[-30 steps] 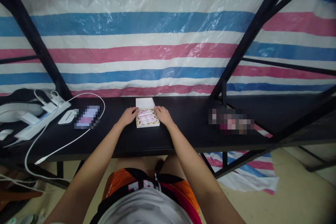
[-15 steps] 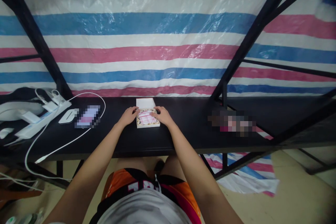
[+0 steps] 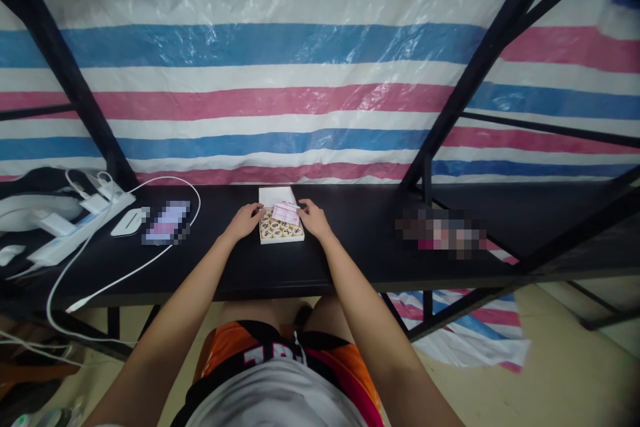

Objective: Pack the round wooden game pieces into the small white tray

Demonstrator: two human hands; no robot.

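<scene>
A white box (image 3: pixel 283 239) of Chinese chess pieces (image 3: pixel 277 229) lies open on the black desk. The round, cream-coloured pieces bear dark characters. Its white-lined lid (image 3: pixel 273 195) sits at the far side. My left hand (image 3: pixel 244 221) is closed on the box's left edge, thumb over the rim. My right hand (image 3: pixel 314 219) pinches the right side of a folded chessboard sheet (image 3: pixel 287 213), white with pink lines. The sheet is tilted over the back right of the box and hides the pieces under it.
To the left on the desk (image 3: pixel 360 267) are a blurred phone (image 3: pixel 167 221), a white flat object (image 3: pixel 129 222), a power strip (image 3: pixel 83 230) and a looping white cable (image 3: pixel 120 277). A pixelated item (image 3: pixel 443 233) lies right. Black metal posts (image 3: pixel 480 80) frame a striped tarp (image 3: pixel 270 103).
The folded sheet, which lay flat over the pieces, has been raised and shifted toward the back right by my right hand. Several pieces now show. My left hand stays at the box.
</scene>
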